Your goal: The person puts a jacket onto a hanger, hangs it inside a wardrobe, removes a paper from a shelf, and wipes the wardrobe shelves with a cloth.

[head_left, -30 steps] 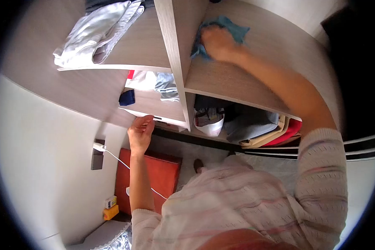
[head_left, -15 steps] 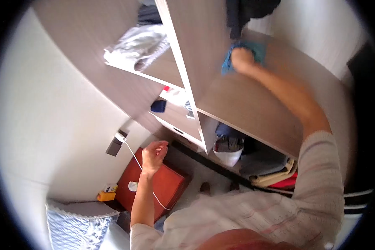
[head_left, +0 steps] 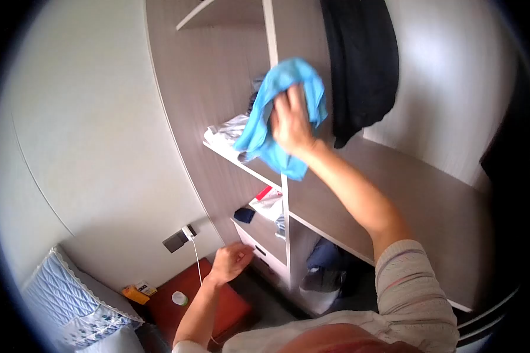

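Note:
A bright blue cloth is gripped by my right hand, raised before the wardrobe's upright divider. The cloth hangs loosely around the fingers and hides part of the folded white clothes on the left shelf. My left hand is beside the small drawer, above the red-brown stool-like surface. Its fingers are curled, and whether anything is between them is too small to tell.
Black garments hang in the right compartment above a wide shelf. A socket with a white plug and cable is on the left wall. A blue quilted cushion lies lower left, near a yellow box.
My right hand has lifted the cloth off the right shelf and moved left to the divider. My left hand has left the drawer edge. The view has tilted and shifted.

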`<act>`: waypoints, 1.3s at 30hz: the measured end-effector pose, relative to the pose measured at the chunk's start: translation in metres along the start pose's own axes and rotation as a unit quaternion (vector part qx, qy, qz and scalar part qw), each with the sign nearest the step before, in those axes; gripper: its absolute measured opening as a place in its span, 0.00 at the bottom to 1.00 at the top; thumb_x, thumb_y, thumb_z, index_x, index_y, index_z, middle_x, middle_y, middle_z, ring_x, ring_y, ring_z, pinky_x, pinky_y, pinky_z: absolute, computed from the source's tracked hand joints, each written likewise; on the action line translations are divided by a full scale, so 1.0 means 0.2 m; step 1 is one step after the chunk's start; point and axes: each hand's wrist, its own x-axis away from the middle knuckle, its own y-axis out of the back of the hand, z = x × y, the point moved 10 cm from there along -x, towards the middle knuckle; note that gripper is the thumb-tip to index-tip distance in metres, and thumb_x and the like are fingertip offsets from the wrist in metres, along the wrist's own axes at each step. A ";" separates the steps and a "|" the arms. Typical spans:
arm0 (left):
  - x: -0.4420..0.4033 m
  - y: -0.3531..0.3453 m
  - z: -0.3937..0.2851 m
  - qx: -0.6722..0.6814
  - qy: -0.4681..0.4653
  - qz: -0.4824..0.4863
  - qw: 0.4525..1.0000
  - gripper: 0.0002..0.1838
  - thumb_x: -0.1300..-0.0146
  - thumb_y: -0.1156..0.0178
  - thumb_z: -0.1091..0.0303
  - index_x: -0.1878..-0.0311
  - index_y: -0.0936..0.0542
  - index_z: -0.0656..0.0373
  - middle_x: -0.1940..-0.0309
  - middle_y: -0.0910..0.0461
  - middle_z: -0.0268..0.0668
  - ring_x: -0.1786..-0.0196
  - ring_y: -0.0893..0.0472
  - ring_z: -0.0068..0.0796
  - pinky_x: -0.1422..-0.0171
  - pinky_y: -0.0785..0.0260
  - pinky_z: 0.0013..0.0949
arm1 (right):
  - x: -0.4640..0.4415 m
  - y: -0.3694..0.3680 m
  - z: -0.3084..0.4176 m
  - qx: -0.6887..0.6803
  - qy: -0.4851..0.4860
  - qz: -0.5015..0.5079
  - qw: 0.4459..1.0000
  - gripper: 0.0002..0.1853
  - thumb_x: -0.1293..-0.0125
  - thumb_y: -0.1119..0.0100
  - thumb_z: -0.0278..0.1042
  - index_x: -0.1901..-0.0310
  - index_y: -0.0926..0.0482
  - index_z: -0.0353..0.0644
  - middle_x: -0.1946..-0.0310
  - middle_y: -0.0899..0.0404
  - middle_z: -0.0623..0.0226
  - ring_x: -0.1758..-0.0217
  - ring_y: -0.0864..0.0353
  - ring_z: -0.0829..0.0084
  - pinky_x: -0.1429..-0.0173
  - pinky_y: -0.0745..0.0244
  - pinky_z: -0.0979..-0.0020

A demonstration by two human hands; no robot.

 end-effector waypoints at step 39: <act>0.01 -0.11 0.28 -0.020 0.037 0.013 0.999 0.11 0.49 0.41 0.66 0.63 0.18 0.57 0.76 0.22 0.45 0.71 0.22 0.42 0.65 0.30 0.38 | 0.44 -0.08 0.01 0.064 -0.072 0.151 0.984 0.36 0.45 0.46 0.41 0.41 0.48 0.26 0.44 0.43 0.43 0.40 0.43 0.47 0.37 0.47 0.50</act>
